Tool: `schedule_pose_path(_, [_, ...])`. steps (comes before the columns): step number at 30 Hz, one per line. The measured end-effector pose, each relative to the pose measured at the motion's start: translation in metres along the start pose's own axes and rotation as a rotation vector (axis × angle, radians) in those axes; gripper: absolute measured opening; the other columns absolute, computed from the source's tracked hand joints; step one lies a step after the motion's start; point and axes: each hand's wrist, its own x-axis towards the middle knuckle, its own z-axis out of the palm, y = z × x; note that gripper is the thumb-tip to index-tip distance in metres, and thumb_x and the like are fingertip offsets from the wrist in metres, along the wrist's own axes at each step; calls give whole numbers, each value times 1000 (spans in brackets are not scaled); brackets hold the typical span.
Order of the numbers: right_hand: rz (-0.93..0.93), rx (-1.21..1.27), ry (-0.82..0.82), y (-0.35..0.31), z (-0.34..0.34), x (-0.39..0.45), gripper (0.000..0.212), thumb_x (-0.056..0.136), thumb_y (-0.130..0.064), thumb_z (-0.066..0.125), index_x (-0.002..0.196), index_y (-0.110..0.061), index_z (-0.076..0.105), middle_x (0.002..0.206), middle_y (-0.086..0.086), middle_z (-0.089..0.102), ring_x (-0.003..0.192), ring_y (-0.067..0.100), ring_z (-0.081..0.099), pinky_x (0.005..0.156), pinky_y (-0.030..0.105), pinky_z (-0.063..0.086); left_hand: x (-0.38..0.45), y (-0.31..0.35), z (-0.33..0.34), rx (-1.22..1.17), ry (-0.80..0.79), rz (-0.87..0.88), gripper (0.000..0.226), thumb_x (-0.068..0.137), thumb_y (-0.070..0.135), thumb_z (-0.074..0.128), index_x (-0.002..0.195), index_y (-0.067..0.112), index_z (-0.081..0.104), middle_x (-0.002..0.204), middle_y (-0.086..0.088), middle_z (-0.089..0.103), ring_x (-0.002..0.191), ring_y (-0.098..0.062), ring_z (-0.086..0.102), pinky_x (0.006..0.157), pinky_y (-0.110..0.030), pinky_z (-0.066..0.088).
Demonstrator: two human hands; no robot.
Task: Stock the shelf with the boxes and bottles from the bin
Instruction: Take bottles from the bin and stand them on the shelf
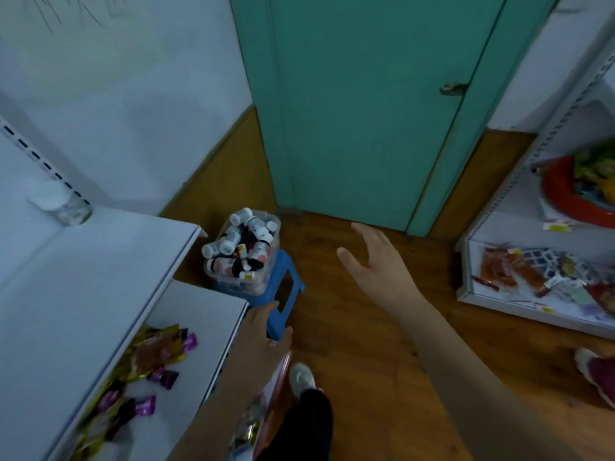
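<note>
1. Left hand point(266, 331) grips the near edge of the blue stool point(283, 294), thumb and fingers curled round it.
2. Right hand point(372, 261) hovers over the floor point(366, 344), fingers spread, holding nothing.
3. Bin point(244, 257) of bottles point(256, 227) stands on the stool, beside the shelf point(100, 261).
4. One jar point(61, 202) stands at the shelf's back.

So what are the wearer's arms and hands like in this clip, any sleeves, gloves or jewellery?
Both are bare. The left hand and its forearm show no sleeve, glove or watch in view. The right hand is likewise bare, with no ring or wristband visible, and the forearm stays uncovered down to the frame edge. Lower down, a dark trouser leg and a white shoe show.
</note>
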Motion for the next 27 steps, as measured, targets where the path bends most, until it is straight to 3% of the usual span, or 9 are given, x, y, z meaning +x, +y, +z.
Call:
schedule_pose_path(5, [-16, -51, -45, -12, 26, 113, 65, 97, -51, 50, 152, -22, 32, 152, -3, 38, 141, 14, 34, 109, 25, 27, 111, -17, -5, -105, 26, -29, 55, 95, 38, 59, 144, 24, 39, 138, 9, 43, 122, 1, 38, 97, -5, 29])
schedule_pose_path(8, [-48, -84, -114, -31, 40, 185, 65, 97, -49, 52, 151, -19, 32, 152, 0, 39, 140, 15, 35, 110, 27, 28, 174, -25, -13, -153, 64, -122, 57, 95, 37, 60, 146, 22, 39, 146, 4, 42, 133, -11, 40, 109, -27, 35])
schedule_pose_path(13, [-81, -97, -202, -53, 69, 280, 62, 97, -45, 53, 150, -17, 35, 148, 2, 43, 137, 16, 39, 112, 31, 32, 250, -25, -18, -80, 28, -175, 58, 97, 39, 56, 147, 16, 38, 141, -3, 46, 129, -17, 43, 105, -30, 38])
schedule_pose_path(18, [-122, -92, -302, -45, 116, 344, 60, 96, -37, 58, 147, -13, 38, 146, 6, 45, 134, 16, 42, 108, 24, 30, 304, -32, -14, -65, 23, -296, 56, 97, 41, 51, 145, 16, 39, 137, -5, 47, 125, -21, 45, 101, -38, 44])
schedule_pose_path(22, [-335, -228, -478, -27, 158, 392, 59, 96, -30, 59, 148, -12, 38, 145, 9, 45, 133, 22, 43, 109, 28, 31, 332, -59, -11, -97, 40, -439, 51, 96, 37, 55, 140, 15, 45, 133, -6, 51, 120, -21, 50, 97, -36, 46])
schedule_pose_path(27, [-588, -289, -736, -4, 222, 466, 51, 94, -16, 59, 143, -14, 45, 139, 10, 49, 123, 28, 50, 100, 32, 40, 355, -97, -4, -66, 79, -649, 55, 97, 37, 54, 144, 13, 40, 133, -10, 50, 113, -29, 54, 87, -38, 47])
